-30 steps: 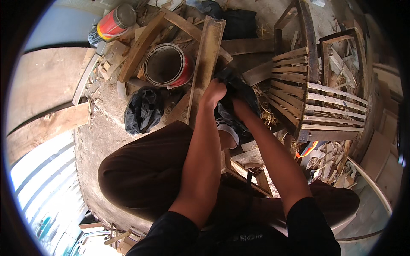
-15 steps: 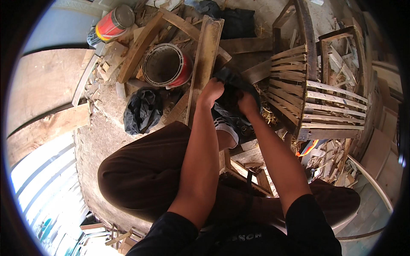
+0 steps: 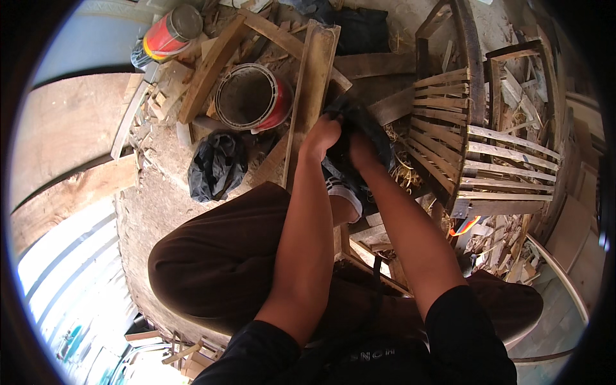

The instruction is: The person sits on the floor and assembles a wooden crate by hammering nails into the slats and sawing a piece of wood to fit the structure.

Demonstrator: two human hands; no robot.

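Between my feet and a slatted wooden chair is a black plastic bag (image 3: 378, 125), its mouth facing up. My left hand (image 3: 323, 133) is closed on the near-left edge of the bag's mouth. Inside the opening is my right hand (image 3: 362, 153), its fingers hidden by the dark plastic and shadow. Straw-like wood shavings (image 3: 404, 174) lie against the bag's right side. A striped sock (image 3: 343, 192) on my foot shows just below the bag, under my forearms.
A long plank (image 3: 313, 70) leans close by my left hand. Left of it stand a red bucket (image 3: 280, 106) and another black bag (image 3: 218, 167). The slatted chair (image 3: 443, 122) is on the right, beside piled wood scraps (image 3: 497, 247). A red tin (image 3: 168, 40) stands far left.
My right hand has moved left and deeper into the bag, closer to my left hand. The left hand keeps its hold on the bag's edge. The whole view has shifted slightly.
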